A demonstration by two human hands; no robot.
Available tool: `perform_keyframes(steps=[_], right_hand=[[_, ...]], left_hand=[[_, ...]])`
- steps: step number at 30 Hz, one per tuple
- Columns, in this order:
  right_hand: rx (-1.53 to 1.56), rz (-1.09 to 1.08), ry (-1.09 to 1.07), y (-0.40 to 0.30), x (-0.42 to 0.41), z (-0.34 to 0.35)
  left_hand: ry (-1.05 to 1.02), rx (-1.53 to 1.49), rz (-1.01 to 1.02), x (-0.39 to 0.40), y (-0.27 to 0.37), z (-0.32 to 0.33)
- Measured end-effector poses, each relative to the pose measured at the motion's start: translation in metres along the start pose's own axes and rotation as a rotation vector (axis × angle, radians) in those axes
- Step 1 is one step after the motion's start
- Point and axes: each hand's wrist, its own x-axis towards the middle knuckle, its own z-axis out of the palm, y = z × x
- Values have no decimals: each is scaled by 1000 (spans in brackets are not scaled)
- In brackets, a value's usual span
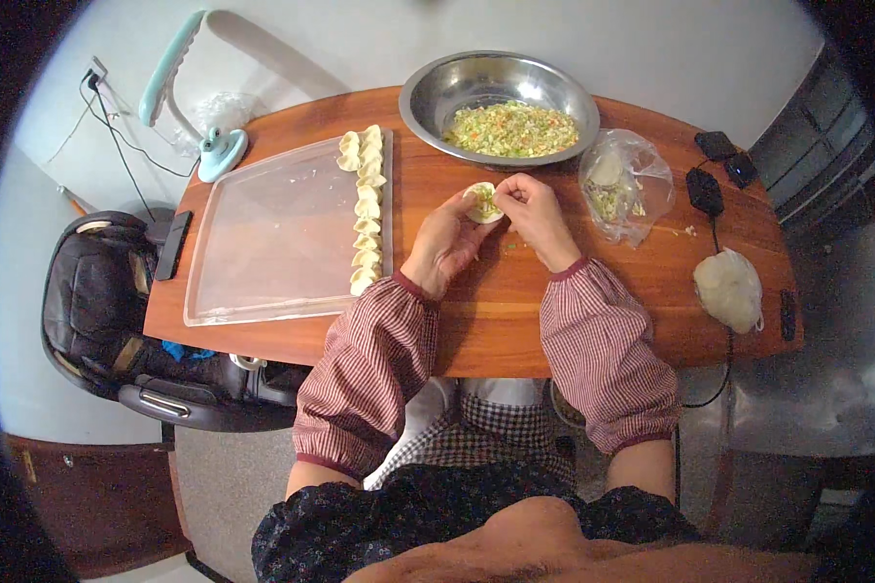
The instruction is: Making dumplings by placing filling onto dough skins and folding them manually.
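A round dough wrapper [484, 202] with chopped vegetable filling on it rests in the fingers of my left hand [445, 239]. My right hand [536, 218] touches the wrapper's right edge with its thumb and fingertips. Beyond both hands stands a wide stainless steel bowl [423, 109] partly filled with chopped vegetable filling [514, 130]. To the left lies a translucent plastic tray [277, 226], with a column of folded dumplings [368, 208] along its right side and a short second row begun at the top. Right of my right hand is a clear plastic bag [652, 178] with pale wrappers and bits of filling.
A pale dough lump in a plastic bag [729, 290] sits on the wooden table [496, 335] at right, near black adapters [704, 191] and a cable. A mint desk lamp [222, 154] stands at the back left, a black phone-like object [174, 245] at the left edge.
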Motion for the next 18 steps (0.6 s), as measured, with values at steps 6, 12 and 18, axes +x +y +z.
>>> perform_keyframes(steps=[6,12,18], right_hand=[[144,31,-78,-12,-2,1],[-6,-114,-127,-7,-2,-7],[-276,-408,32,-22,-9,0]], left_hand=[[4,-33,-9,-2,5,0],[48,-13,-89,-8,4,20],[-43,-7,55,0,5,-2]])
